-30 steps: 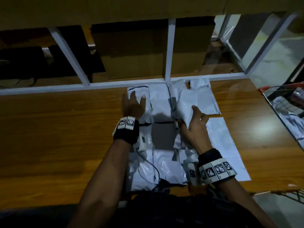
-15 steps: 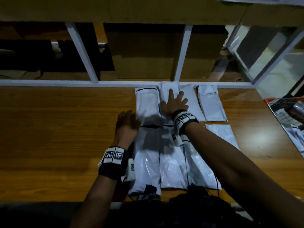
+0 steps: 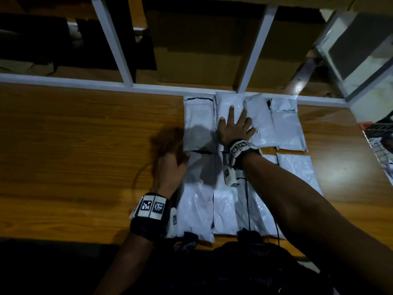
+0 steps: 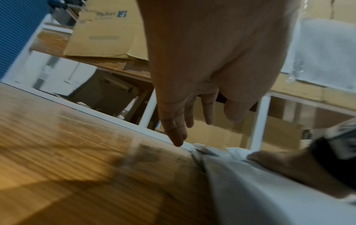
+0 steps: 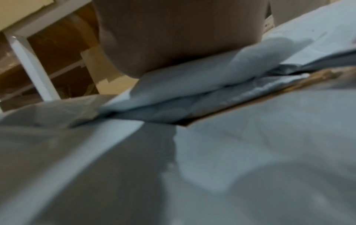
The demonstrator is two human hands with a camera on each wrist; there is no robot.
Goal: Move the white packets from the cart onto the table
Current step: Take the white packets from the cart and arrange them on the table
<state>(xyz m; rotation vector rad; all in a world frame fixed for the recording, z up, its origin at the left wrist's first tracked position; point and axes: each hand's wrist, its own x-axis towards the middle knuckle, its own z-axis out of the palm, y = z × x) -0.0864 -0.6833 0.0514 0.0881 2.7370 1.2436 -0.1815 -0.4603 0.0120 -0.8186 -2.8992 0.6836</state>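
Several white packets lie in two rows on the wooden table. My right hand lies flat with fingers spread on a puffy packet in the back row, which overlaps its neighbours. The right wrist view shows the palm pressing that packet. My left hand is blurred, at the left edge of the packets beside the front row. In the left wrist view its fingers hang straight above the table and hold nothing. The cart, a wire basket with a red rim, stands at the far right with packets in it.
A white metal rail with upright posts runs along the table's far edge. Behind it stand cardboard boxes. Bare wood spreads left of the packets. Cables from the wrist cameras trail over the front packets.
My right hand has moved a packet from the middle up into the back row and now lies flat on it. My left hand has drawn back off the packets to their left edge.
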